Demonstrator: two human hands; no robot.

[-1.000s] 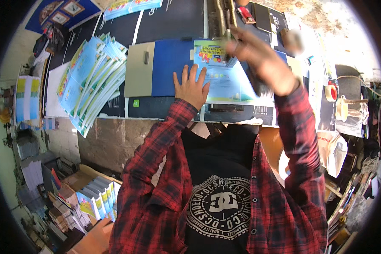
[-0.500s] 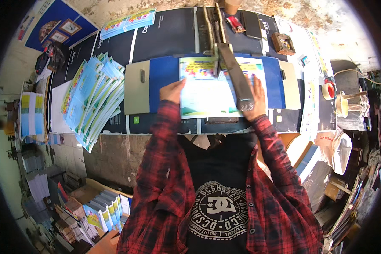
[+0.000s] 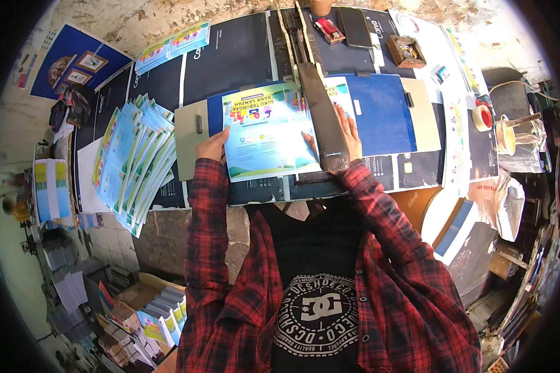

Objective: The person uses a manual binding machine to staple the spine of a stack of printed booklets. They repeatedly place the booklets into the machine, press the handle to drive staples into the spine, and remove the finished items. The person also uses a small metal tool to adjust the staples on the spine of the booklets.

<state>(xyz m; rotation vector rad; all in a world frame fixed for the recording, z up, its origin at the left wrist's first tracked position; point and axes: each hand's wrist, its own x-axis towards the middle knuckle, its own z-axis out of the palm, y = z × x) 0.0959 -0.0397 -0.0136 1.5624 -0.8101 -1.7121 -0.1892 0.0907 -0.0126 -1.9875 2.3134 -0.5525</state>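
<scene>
A printed booklet sheet (image 3: 261,140), light blue with a yellow and green design, lies on a blue board (image 3: 379,118). My left hand (image 3: 213,147) pinches its left edge, thumb on top. On the other side, my right hand (image 3: 348,133) lies flat with fingers stretched along the sheet's right edge. Its thumb shows on the sheet, left of a long dark lever. That lever belongs to a long-armed stapler (image 3: 320,118), crosses above the sheet and hides the middle of my right hand. The stapler's head and the sheet's fold beneath it are hidden.
A fanned pile of similar sheets (image 3: 130,161) lies at left, a flatter stack (image 3: 174,46) behind it. At the back are a phone (image 3: 354,28), a red packet (image 3: 330,30) and a wooden ashtray (image 3: 406,51). Tape (image 3: 481,117) lies right. Boxed booklets (image 3: 162,314) stand on the lower left.
Both hands have shifted the sheet to the left over the board under the stapler, and the sheet is no longer blurred. The whole view has also moved slightly.
</scene>
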